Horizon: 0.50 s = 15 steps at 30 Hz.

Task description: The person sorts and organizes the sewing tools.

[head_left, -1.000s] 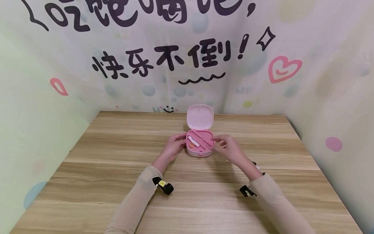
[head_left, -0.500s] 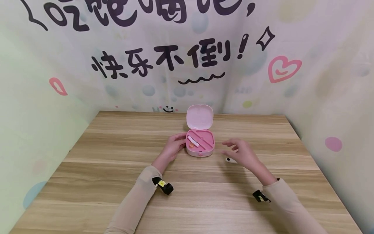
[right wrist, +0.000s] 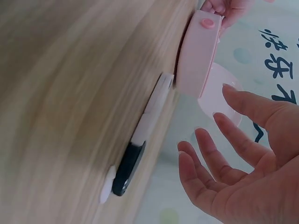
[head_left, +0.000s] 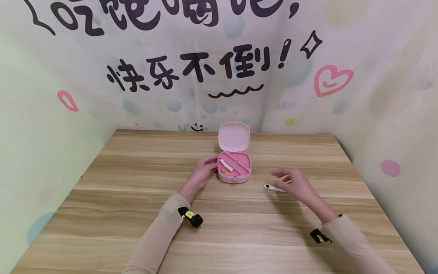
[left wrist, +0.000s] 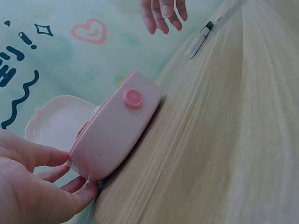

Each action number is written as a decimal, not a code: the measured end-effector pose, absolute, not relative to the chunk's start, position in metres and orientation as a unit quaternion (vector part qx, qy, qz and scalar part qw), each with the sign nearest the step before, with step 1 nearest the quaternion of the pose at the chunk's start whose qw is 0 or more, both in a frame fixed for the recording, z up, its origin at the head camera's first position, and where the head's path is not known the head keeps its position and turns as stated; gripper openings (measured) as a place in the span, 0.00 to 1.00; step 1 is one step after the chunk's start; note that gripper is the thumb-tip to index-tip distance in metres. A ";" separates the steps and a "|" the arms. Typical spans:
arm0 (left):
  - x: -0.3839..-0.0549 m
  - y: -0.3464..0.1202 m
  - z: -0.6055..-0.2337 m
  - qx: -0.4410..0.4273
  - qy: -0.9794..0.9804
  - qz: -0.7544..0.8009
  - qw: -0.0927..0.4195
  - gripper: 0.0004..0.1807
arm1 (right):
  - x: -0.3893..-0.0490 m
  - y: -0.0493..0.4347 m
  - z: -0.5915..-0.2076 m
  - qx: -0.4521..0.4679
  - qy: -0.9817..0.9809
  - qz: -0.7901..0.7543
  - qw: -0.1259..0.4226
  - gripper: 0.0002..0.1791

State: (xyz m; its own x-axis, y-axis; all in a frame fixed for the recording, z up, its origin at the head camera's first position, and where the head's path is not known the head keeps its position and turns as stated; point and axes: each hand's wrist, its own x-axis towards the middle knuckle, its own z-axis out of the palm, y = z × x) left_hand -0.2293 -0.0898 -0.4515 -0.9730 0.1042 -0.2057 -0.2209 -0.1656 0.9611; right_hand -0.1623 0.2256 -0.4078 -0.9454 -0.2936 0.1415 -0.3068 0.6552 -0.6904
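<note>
A pink box (head_left: 239,179) with its lid (head_left: 234,137) up stands on the table, a round pink button (left wrist: 133,99) on its front. My left hand (head_left: 200,173) holds the box's left end, thumb and fingertips at its corner. In a slanted compartment lies a white stick-like piece (head_left: 226,164) beside a small round orange piece (head_left: 224,169). My right hand (head_left: 295,185) hovers with loosely bent fingers, holding nothing, right of the box. Below it a slim white stick (right wrist: 156,100) with a black end section (right wrist: 128,168) lies on the table, partly hidden by the hand in the head view.
A small white piece (right wrist: 107,184) lies beside the black end. The wooden table (head_left: 219,243) reaches back to a printed cloth wall (head_left: 164,110) with lettering, and cloth sides stand left and right. Both sleeves carry black wrist cameras.
My right hand has moved away from the box's right edge, to the right and nearer the body, over the slim white stick. The left hand and the box stay put.
</note>
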 end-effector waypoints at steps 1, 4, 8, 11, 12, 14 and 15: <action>-0.230 -0.090 -0.452 -0.046 0.637 0.762 0.107 0.23 | -0.162 0.227 -0.408 0.166 -0.910 0.380 0.009 0.17; -0.229 -0.090 -0.451 -0.045 0.636 0.763 0.107 0.23 | -0.160 0.232 -0.411 0.167 -0.909 0.382 0.010 0.16; -0.230 -0.090 -0.451 -0.045 0.637 0.762 0.107 0.23 | -0.158 0.236 -0.415 0.166 -0.908 0.384 0.011 0.16; -0.230 -0.091 -0.450 -0.044 0.641 0.759 0.105 0.23 | -0.159 0.240 -0.420 0.163 -0.909 0.384 0.006 0.16; -0.229 -0.091 -0.450 -0.044 0.641 0.759 0.106 0.23 | -0.159 0.241 -0.422 0.162 -0.909 0.385 0.004 0.16; -0.228 -0.091 -0.449 -0.043 0.642 0.758 0.106 0.23 | -0.160 0.244 -0.425 0.156 -0.908 0.388 -0.001 0.16; -0.228 -0.091 -0.449 -0.042 0.642 0.758 0.106 0.23 | -0.160 0.246 -0.427 0.152 -0.908 0.391 -0.004 0.17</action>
